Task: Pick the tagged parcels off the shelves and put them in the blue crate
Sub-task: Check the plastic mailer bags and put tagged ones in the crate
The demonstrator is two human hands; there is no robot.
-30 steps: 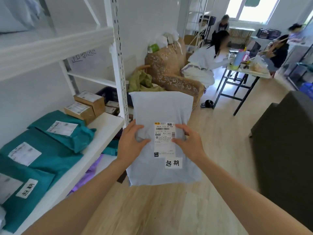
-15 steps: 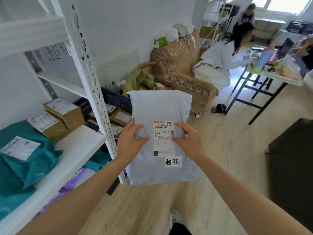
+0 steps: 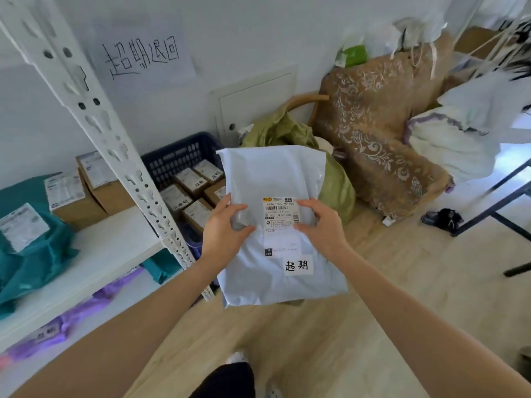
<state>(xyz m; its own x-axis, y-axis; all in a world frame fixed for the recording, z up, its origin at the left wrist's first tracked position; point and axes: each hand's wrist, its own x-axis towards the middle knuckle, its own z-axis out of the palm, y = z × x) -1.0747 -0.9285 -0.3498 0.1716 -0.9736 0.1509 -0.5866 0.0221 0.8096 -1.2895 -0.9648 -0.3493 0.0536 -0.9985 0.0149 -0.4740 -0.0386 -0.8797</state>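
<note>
Far left: teal mailers (image 3: 26, 248) and two cardboard boxes (image 3: 86, 202) lie on the white shelf (image 3: 115, 245), with purple mailers (image 3: 71, 314) on the board below. The slotted upright (image 3: 115, 145) runs down in front of them. Just right of it, low down, sits the blue crate (image 3: 178, 159) with several small boxes (image 3: 195, 182) inside, some showing handwritten slips.

The left hand (image 3: 227, 231) grips the left edge of the parcel (image 3: 273, 179). Its thumb lies across the front; the other fingers are probably curled behind, but the bag hides them.

The parcel is a pale grey poly mailer, held upright in the air facing the camera. It is near the crate and a little to its right, touching neither shelf nor crate. A printed label (image 3: 280, 214) sits mid-face with the handwritten tag (image 3: 297, 265) below it, so the parcel counts as tagged.

The right hand (image 3: 319, 228) holds the right side at label height, thumb on the label's edge and fingers behind. Further right are a green bag (image 3: 287, 133) behind the parcel and a brown patterned armchair (image 3: 373, 124).

Handling, as a judgement: the parcel is light, soft and floppy, since the film creases under the thumbs. The surface looks slick, so an edge pinch with thumbs in front suits it, and a mid-height hold keeps it from folding. Nothing suggests fragile contents. The likely next step is to swing it left and down and drop it flat onto the boxes in the crate.
</note>
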